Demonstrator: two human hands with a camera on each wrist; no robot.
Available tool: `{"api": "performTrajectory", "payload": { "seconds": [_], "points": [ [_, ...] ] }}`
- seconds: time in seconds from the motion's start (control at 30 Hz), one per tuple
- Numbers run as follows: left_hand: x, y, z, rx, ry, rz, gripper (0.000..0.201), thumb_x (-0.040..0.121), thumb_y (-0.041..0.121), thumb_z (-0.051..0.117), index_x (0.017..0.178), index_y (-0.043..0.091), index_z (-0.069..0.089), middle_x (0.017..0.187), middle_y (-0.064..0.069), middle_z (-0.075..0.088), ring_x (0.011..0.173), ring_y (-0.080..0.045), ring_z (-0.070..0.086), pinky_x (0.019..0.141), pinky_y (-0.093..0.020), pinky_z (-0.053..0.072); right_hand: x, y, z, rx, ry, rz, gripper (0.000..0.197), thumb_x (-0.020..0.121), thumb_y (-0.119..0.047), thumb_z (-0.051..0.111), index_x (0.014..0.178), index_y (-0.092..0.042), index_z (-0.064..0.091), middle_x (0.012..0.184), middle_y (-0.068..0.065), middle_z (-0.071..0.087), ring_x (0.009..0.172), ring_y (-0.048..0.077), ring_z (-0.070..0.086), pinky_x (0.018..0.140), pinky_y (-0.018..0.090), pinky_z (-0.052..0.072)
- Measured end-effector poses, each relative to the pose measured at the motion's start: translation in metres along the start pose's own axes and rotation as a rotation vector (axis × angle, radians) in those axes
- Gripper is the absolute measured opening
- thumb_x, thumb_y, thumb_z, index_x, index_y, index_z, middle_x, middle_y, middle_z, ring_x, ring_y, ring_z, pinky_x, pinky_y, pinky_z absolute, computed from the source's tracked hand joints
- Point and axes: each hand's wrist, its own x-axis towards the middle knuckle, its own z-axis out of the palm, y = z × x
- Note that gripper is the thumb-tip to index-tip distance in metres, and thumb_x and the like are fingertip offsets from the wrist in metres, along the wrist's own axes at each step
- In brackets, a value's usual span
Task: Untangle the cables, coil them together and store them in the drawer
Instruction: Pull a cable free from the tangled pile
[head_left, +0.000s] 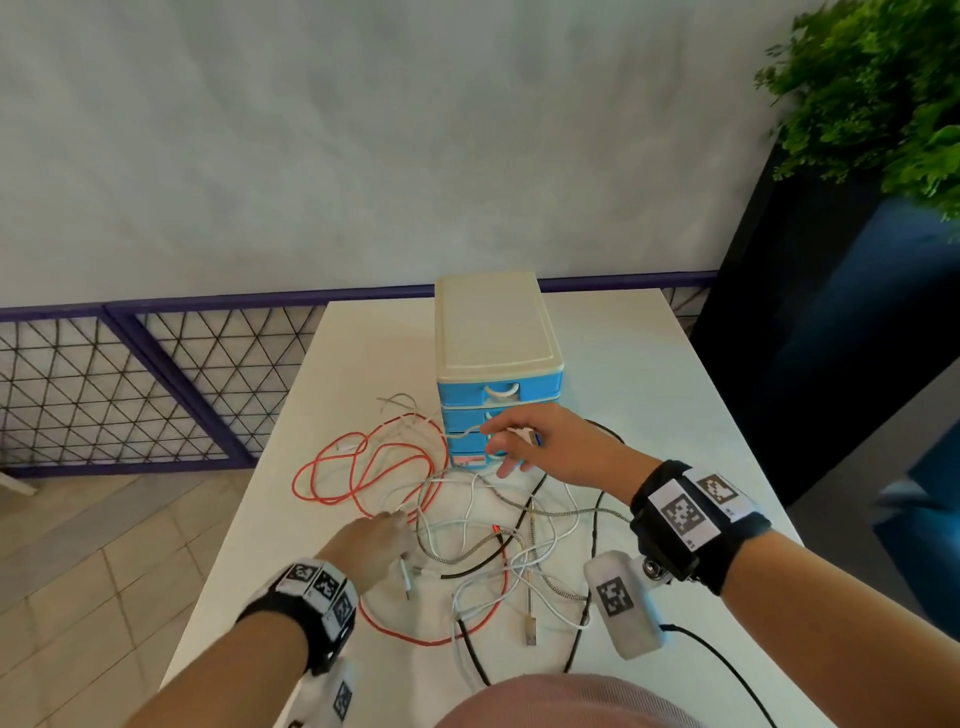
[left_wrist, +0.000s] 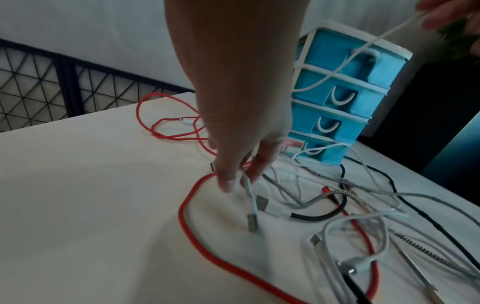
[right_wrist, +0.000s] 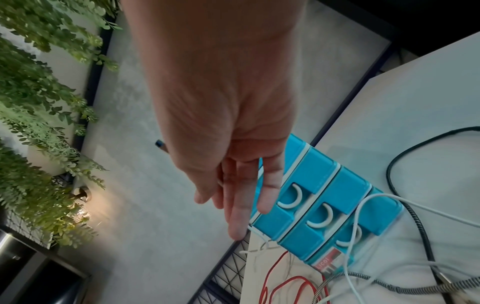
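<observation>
Cables (head_left: 493, 525) in a messy heap on the white table (head_left: 675, 395), right in front of the box of drawers (head_left: 493, 332). All tangled up, lying over and under each other, none coiled yet. Lots of colours in the pile: a long red cable (head_left: 358, 467) looping out to the left, a black cable (head_left: 597, 506) curving on the right, a stripy cable (head_left: 452, 558) winding through the middle, and some white ones too.

Left hand (head_left: 369, 545) low over the near left side of the heap. Thumb and finger pinching a white cable (left_wrist: 250, 197) just above its metal plug (left_wrist: 252, 224). Plug pointing down at the table, inside a big loop of the red cable. Hard to tell if the tip touches the table.

Right hand (head_left: 545, 441) up in the air, close to the front of the drawers. Holding a thin white cable (left_wrist: 363, 47) between thumb and fingers, other fingers sticking out straight. Hanging from there down across the blue drawer fronts and off to the left.

Cream top on the box, four blue drawers below it, all pushed shut, each with a curved white handle.

Green plant (head_left: 872, 93) far off to the right. Dark wire fence (head_left: 130, 389) behind the table on the left.
</observation>
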Motion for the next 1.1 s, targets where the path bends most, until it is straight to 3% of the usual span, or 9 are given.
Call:
{"api": "performTrajectory", "payload": {
  "seconds": [0.1, 0.2, 0.3, 0.37, 0.47, 0.7, 0.8, 0.87, 1.1],
  "points": [
    [0.002, -0.004, -0.011, -0.111, 0.149, 0.033, 0.017, 0.089, 0.017, 0.056, 0.104, 0.017, 0.066, 0.113, -0.002, 0.050, 0.105, -0.018, 0.053, 0.085, -0.028, 0.044, 0.000, -0.006, -0.003, 0.069, 0.037, 0.089, 0.034, 0.101, -0.034, 0.043, 0.102, -0.013, 0.071, 0.108, 0.000, 0.069, 0.076, 0.010, 0.068, 0.068, 0.013, 0.048],
    [0.003, -0.003, -0.040, -0.461, 0.404, 0.093, 0.012, 0.088, 0.023, 0.062, 0.094, 0.018, 0.072, 0.100, 0.002, 0.053, 0.096, -0.008, 0.049, 0.082, -0.016, 0.035, 0.000, -0.013, -0.005, -0.053, 0.205, 0.006, 0.053, 0.101, -0.043, 0.034, 0.087, -0.012, 0.074, 0.105, 0.004, 0.066, 0.089, 0.022, 0.063, 0.083, 0.032, 0.049],
    [0.001, 0.006, -0.072, -0.783, 0.596, 0.092, 0.008, 0.087, 0.017, 0.065, 0.086, 0.023, 0.071, 0.090, 0.007, 0.064, 0.088, -0.004, 0.057, 0.079, -0.011, 0.041, 0.006, -0.017, -0.007, 0.034, 0.341, -0.018, 0.046, 0.104, -0.028, 0.031, 0.086, -0.008, 0.067, 0.094, -0.003, 0.065, 0.093, 0.023, 0.064, 0.090, 0.042, 0.047],
    [-0.001, 0.016, -0.093, -0.986, 0.687, 0.060, 0.011, 0.090, 0.015, 0.061, 0.083, 0.021, 0.065, 0.078, 0.003, 0.069, 0.076, -0.006, 0.063, 0.078, -0.020, 0.050, 0.013, -0.020, -0.007, 0.340, 0.368, -0.015, 0.034, 0.105, -0.022, 0.026, 0.093, -0.014, 0.057, 0.082, 0.001, 0.064, 0.071, 0.028, 0.067, 0.076, 0.047, 0.050],
    [-0.005, 0.033, -0.123, -1.318, 0.806, 0.050, 0.016, 0.098, 0.009, 0.046, 0.086, 0.011, 0.056, 0.068, -0.005, 0.064, 0.060, -0.016, 0.062, 0.066, -0.027, 0.057, 0.016, -0.028, -0.009, 0.495, 0.408, -0.024, 0.025, 0.105, -0.012, 0.023, 0.103, -0.019, 0.048, 0.068, 0.004, 0.048, 0.043, 0.012, 0.046, 0.052, 0.029, 0.043],
    [-0.001, 0.060, -0.156, -1.517, 0.751, -0.045, 0.024, 0.102, 0.024, 0.037, 0.097, 0.004, 0.049, 0.056, -0.001, 0.044, 0.039, -0.010, 0.034, 0.037, -0.019, 0.030, 0.013, -0.040, 0.000, 0.458, 0.233, -0.025, 0.036, 0.104, -0.036, 0.034, 0.115, -0.013, 0.059, 0.061, -0.005, 0.031, 0.048, 0.006, 0.033, 0.052, 0.021, 0.037],
    [0.005, 0.072, -0.162, -1.495, 0.739, -0.017, 0.027, 0.101, 0.029, 0.038, 0.097, 0.007, 0.054, 0.052, -0.001, 0.046, 0.032, -0.012, 0.037, 0.034, -0.019, 0.030, 0.011, -0.045, 0.004, 0.437, 0.219, -0.029, 0.033, 0.102, -0.034, 0.041, 0.098, -0.007, 0.059, 0.058, -0.001, 0.050, 0.046, 0.005, 0.040, 0.055, 0.025, 0.038],
    [0.008, 0.075, -0.166, -1.519, 0.733, -0.004, 0.030, 0.100, 0.031, 0.041, 0.100, 0.004, 0.055, 0.049, 0.001, 0.047, 0.033, -0.015, 0.040, 0.035, -0.021, 0.034, 0.011, -0.044, 0.004, 0.434, 0.259, -0.028, 0.033, 0.102, -0.033, 0.043, 0.107, -0.006, 0.063, 0.062, 0.000, 0.058, 0.051, 0.003, 0.048, 0.055, 0.022, 0.039],
    [0.011, 0.086, -0.171, -1.869, 0.568, 0.021, 0.034, 0.096, 0.036, 0.049, 0.120, 0.013, 0.042, 0.051, 0.005, 0.041, 0.041, -0.011, 0.033, 0.042, -0.025, 0.038, 0.006, -0.042, 0.006, 0.570, 0.294, -0.024, 0.032, 0.103, -0.034, 0.038, 0.105, -0.016, 0.064, 0.075, 0.012, 0.057, 0.057, 0.015, 0.060, 0.048, 0.026, 0.052]
  ]
}}
